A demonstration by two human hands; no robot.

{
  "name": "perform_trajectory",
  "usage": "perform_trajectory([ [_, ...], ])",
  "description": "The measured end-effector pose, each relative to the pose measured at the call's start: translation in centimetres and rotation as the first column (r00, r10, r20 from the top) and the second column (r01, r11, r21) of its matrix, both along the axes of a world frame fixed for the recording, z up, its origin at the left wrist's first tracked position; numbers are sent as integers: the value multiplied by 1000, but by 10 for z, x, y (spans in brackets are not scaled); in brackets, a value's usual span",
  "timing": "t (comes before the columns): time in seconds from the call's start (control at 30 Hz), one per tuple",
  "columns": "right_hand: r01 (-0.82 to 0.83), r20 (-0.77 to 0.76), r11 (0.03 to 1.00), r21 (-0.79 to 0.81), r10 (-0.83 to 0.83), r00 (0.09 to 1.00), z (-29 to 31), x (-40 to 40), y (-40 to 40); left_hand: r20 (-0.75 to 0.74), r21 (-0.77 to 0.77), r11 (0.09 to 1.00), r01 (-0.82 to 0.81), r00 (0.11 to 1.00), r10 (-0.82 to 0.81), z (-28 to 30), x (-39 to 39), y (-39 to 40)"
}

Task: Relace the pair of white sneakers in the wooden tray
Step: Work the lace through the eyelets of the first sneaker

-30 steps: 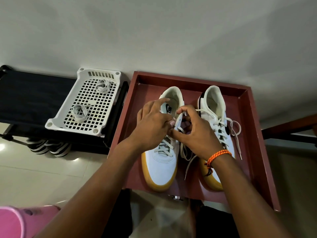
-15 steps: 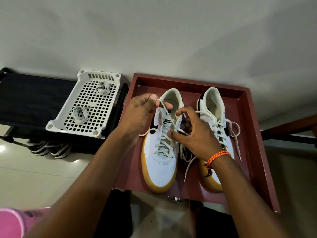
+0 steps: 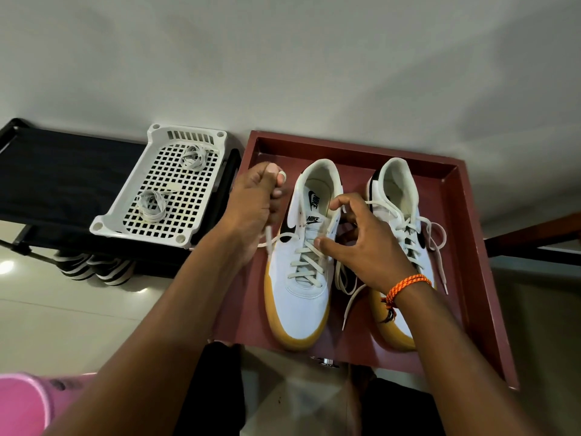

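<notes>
Two white sneakers with yellow soles stand side by side in the reddish wooden tray (image 3: 471, 247). The left sneaker (image 3: 301, 297) is laced partway up. My left hand (image 3: 254, 202) is to its left, fingers curled round one white lace end (image 3: 270, 243) that runs out from an upper eyelet. My right hand (image 3: 361, 243), with an orange band on the wrist, rests over the gap between the shoes, thumb on the left sneaker's laces and fingers loosely curled. The right sneaker (image 3: 399, 196) is laced, its loose ends trailing on the tray.
A white perforated plastic basket (image 3: 125, 215) with two coiled laces sits left of the tray on a black rack (image 3: 56, 180). Striped shoes lie under the rack. A pink object (image 3: 22, 401) is at the lower left corner. A grey wall stands behind.
My left hand has moved from over the left sneaker out to the left, drawing a lace end with it. My right hand has stayed between the shoes, its fingers spreading a little.
</notes>
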State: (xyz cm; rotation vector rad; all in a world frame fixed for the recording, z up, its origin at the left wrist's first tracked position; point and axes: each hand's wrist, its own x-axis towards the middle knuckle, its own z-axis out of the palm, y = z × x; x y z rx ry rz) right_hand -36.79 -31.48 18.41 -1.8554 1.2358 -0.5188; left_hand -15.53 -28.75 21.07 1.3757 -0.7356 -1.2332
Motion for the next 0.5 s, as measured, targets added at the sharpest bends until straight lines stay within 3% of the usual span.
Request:
perform_trajectory([
  [0.07, 0, 10, 1000, -2, 0, 1000, 0, 1, 1, 327, 11, 1000, -16, 945, 11, -6, 9, -1],
  [0.13, -1, 17, 1000, -1, 1, 1000, 0, 2, 1, 576, 68, 998, 11, 816, -48, -12, 16, 0],
  [0.2, -7, 11, 1000, 1, 7, 1000, -1, 2, 1, 633, 181, 981, 67, 755, -168, -13, 14, 2],
  [0.27, -15, 6, 1000, 2, 15, 1000, -1, 1, 1, 747, 247, 967, 62, 624, -230, -14, 11, 5],
  [0.37, -28, 7, 1000, -12, 29, 1000, -1, 2, 3, 836, 196, 980, -21, 527, -155, -16, 10, 4],
  [0.43, -36, -15, 998, -54, 35, 999, -3, 4, 4, 855, 130, 992, -2, 507, -111, -18, 11, 1],
  [0.5, -21, -23, 994, -103, 19, 1000, -4, 7, 4, 823, 100, 992, 72, 554, -124, -17, 7, 1],
])
